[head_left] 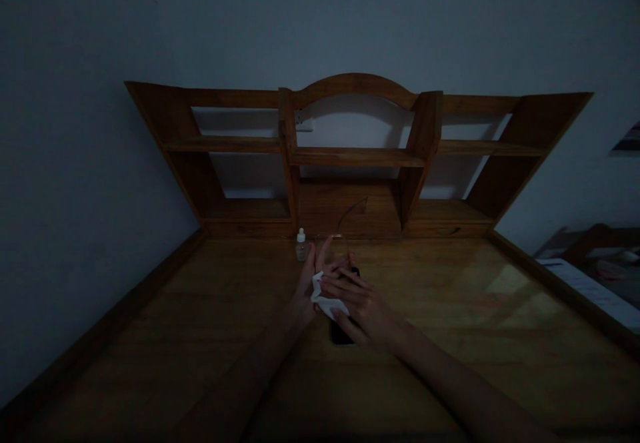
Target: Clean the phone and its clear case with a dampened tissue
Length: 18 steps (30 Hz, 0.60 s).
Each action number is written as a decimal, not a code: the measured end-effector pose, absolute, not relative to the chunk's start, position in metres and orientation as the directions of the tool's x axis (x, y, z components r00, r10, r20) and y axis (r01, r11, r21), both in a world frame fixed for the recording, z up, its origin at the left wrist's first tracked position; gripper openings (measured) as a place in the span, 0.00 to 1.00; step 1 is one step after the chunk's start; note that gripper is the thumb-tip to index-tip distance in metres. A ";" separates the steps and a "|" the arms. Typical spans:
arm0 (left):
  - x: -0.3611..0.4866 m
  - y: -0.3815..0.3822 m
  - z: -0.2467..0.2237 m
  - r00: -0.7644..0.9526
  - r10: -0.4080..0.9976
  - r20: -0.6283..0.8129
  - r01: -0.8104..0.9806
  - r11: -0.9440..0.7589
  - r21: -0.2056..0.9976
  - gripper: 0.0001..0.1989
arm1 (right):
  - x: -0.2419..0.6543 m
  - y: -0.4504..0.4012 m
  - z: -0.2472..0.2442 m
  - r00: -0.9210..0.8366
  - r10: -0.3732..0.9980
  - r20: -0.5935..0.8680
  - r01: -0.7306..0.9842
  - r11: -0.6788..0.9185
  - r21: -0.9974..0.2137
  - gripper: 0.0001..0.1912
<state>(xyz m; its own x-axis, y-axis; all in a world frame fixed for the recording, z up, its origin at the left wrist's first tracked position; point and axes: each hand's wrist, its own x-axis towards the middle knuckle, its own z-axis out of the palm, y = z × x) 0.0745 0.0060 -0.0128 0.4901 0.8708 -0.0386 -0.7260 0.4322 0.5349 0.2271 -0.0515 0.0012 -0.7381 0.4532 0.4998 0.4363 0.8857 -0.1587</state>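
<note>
In the dim head view, my left hand [305,286] is closed around a clear phone case [333,237], whose see-through upper edge shows above the fingers. My right hand [357,299] pinches a crumpled white tissue [330,306] and presses it against the lower part of the case. Beneath both hands a black phone [341,333] lies on the wooden desk, partly covered by them. A small clear bottle [301,249] with a white cap stands just beyond my left hand.
A wooden shelf unit [357,156] runs along the back of the desk [425,283]. A thin dark cable [350,209] hangs in its middle section. A wall socket [303,123] shows behind it. At the right, papers [590,289] lie beyond the raised desk edge.
</note>
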 end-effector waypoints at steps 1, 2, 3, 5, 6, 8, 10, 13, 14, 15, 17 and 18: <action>0.075 0.004 -0.011 0.506 0.861 -0.047 -0.718 0.451 0.530 0.31 | 0.226 -0.050 0.000 -0.726 0.466 0.506 0.465 0.874 -0.139 0.22; 0.075 0.001 -0.009 0.514 0.856 -0.049 -0.716 0.460 0.524 0.30 | 0.226 -0.048 -0.002 -0.711 0.480 0.515 0.494 0.861 -0.121 0.22; 0.076 0.000 -0.008 0.514 0.856 -0.044 -0.721 0.460 0.518 0.29 | 0.226 -0.047 -0.003 -0.693 0.496 0.524 0.523 0.845 -0.108 0.23; 0.079 -0.002 -0.008 0.500 0.866 -0.023 -0.745 0.443 0.498 0.29 | 0.227 -0.043 -0.003 -0.652 0.529 0.543 0.580 0.809 -0.092 0.24; 0.081 -0.002 -0.009 0.492 0.871 -0.018 -0.758 0.438 0.483 0.28 | 0.228 -0.042 -0.003 -0.630 0.544 0.554 0.605 0.791 -0.088 0.24; 0.084 0.000 -0.013 0.491 0.871 -0.010 -0.774 0.441 0.454 0.28 | 0.231 -0.039 -0.002 -0.579 0.574 0.580 0.654 0.751 -0.091 0.25; 0.086 0.003 -0.017 0.515 0.857 -0.003 -0.765 0.461 0.450 0.28 | 0.235 -0.037 0.000 -0.525 0.601 0.602 0.694 0.712 -0.106 0.25; 0.085 0.006 -0.022 0.537 0.843 0.009 -0.745 0.469 0.475 0.28 | 0.240 -0.035 0.000 -0.481 0.609 0.631 0.709 0.693 -0.128 0.24; 0.084 0.006 -0.023 0.531 0.847 0.009 -0.747 0.463 0.477 0.28 | 0.241 -0.035 -0.001 -0.479 0.602 0.639 0.701 0.700 -0.134 0.25; 0.083 0.005 -0.023 0.519 0.855 0.009 -0.755 0.453 0.475 0.28 | 0.241 -0.035 -0.001 -0.480 0.592 0.648 0.689 0.712 -0.140 0.25; 0.081 0.004 -0.022 0.486 0.874 0.001 -0.770 0.428 0.473 0.29 | 0.242 -0.035 -0.002 -0.492 0.562 0.665 0.649 0.746 -0.150 0.24; 0.080 0.003 -0.021 0.470 0.882 -0.011 -0.773 0.418 0.478 0.30 | 0.242 -0.036 -0.002 -0.507 0.544 0.669 0.621 0.768 -0.154 0.25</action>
